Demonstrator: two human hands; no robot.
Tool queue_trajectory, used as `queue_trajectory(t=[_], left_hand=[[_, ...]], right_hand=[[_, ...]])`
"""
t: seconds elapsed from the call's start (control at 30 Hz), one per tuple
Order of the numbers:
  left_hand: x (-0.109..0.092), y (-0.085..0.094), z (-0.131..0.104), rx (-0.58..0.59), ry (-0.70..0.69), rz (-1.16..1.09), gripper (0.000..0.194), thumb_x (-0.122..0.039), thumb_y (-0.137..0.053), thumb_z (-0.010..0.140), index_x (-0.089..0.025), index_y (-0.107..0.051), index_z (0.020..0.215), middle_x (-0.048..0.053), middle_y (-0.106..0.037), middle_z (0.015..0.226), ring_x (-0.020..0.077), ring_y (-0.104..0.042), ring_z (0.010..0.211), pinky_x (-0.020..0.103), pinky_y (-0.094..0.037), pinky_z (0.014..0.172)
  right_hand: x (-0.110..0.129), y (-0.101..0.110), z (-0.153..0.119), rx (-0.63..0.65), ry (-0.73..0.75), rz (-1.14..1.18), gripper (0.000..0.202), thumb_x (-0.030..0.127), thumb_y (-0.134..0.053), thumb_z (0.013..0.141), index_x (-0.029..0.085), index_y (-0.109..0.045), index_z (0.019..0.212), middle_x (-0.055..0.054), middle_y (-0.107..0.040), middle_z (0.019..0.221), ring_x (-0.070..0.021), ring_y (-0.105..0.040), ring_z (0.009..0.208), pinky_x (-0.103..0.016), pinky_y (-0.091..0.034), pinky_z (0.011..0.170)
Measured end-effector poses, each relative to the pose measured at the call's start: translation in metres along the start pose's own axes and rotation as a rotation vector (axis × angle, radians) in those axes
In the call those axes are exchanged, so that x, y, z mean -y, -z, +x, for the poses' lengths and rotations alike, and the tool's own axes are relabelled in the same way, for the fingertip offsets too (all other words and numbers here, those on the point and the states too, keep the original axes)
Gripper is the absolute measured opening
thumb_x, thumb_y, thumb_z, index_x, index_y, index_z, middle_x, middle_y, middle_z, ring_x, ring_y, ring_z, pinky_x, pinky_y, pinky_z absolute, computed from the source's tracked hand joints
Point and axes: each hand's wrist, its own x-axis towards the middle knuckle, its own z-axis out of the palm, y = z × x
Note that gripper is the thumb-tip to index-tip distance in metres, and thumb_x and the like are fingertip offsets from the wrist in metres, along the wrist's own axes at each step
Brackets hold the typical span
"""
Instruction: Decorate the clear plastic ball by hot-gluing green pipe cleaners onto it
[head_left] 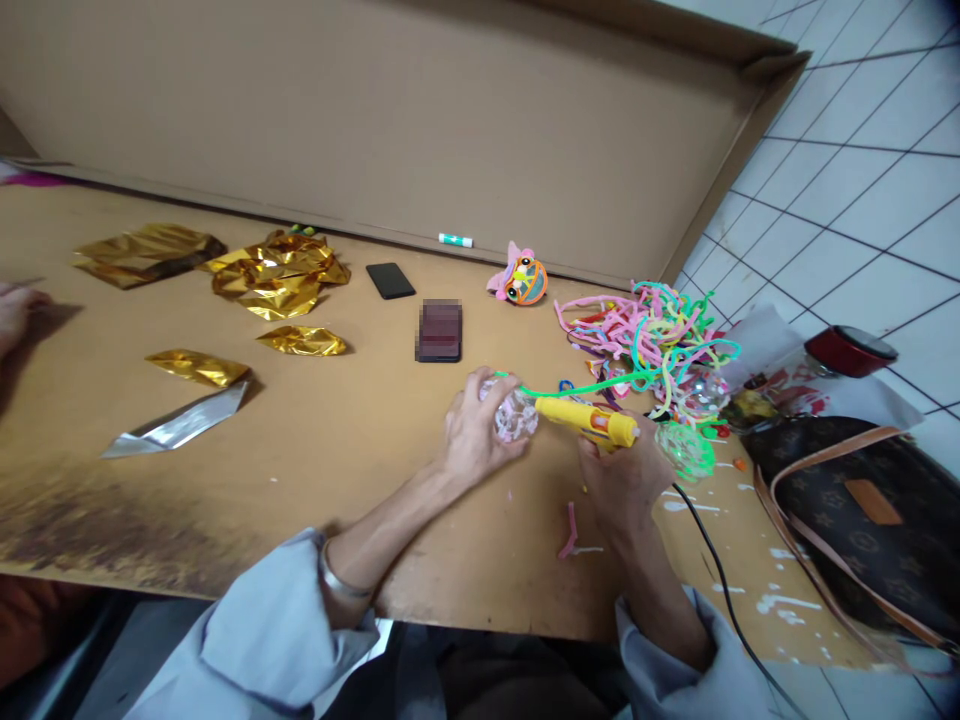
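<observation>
Two-handed, holds a clear ball (519, 420) and a yellow gun (589, 420) above the desk (367, 440). Clamps the left grip (474, 428) on the ball, with fingers curled over its top and left side and thumb below. Wraps the right grip (628, 470) around the gun, hiding its handle, and points one end at the ball; cannot tell whether touching it or just short of it. Has a green strip (585, 389) stretching from the left grip, beyond the gun, to a tangled pile (660, 340) of pink, green, yellow and blue strips on the right. Has a green ball (688, 452) just beside the right grip, a pink scrap (570, 532) nearer the front edge, and a black cord (709, 537) trailing past the right forearm. Wears grey sleeves (255, 630), and a bangle (341, 580) on the left forearm. Farther back, has an owl-faced toy (525, 280) left of the pile, a glue stick (456, 240) at the foot of a cardboard panel (375, 110), and a black phone (390, 281) near a dark, partly blurred case (440, 335). To the left, has crumpled gold foil (274, 280) in several pieces and a silver strip (184, 423), with another person's hand (16, 315) at the far edge. To the right, has a brown bag (825, 490) near a tiled wall (862, 180).
</observation>
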Motion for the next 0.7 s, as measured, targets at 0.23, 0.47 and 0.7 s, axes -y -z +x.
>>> queue_trajectory(t=[0.23, 0.47, 0.7], left_hand=[[0.003, -0.0008, 0.0011, 0.0, -0.031, -0.01, 0.07, -0.03, -0.081, 0.06, -0.03, -0.057, 0.126, 0.009, -0.047, 0.138, 0.0317, -0.059, 0.117, 0.045, -0.052, 0.094], [0.0012, 0.0002, 0.0006, -0.005, -0.028, -0.013, 0.07, -0.029, -0.08, 0.061, -0.03, -0.056, 0.126, 0.009, -0.047, 0.137, 0.0315, -0.059, 0.118, 0.045, -0.053, 0.094], [-0.002, 0.0012, 0.0006, 0.018, -0.004, -0.007, 0.07, -0.028, -0.081, 0.06, -0.03, -0.057, 0.125, 0.009, -0.046, 0.139, 0.032, -0.059, 0.117, 0.045, -0.053, 0.094]], right_hand=[[0.0005, 0.002, 0.0017, 0.023, -0.047, -0.002, 0.038, 0.036, -0.056, 0.068, 0.019, -0.057, 0.102, -0.009, -0.068, 0.081, -0.0274, -0.064, 0.072, -0.036, -0.047, 0.068], [0.0, 0.0013, 0.0014, 0.028, -0.036, -0.037, 0.037, 0.035, -0.055, 0.07, 0.02, -0.056, 0.103, -0.007, -0.068, 0.078, -0.0271, -0.063, 0.073, -0.036, -0.047, 0.069], [-0.001, 0.0008, 0.001, 0.04, -0.037, 0.026, 0.038, 0.036, -0.053, 0.071, 0.019, -0.055, 0.104, -0.009, -0.069, 0.084, -0.028, -0.064, 0.078, -0.037, -0.047, 0.071]])
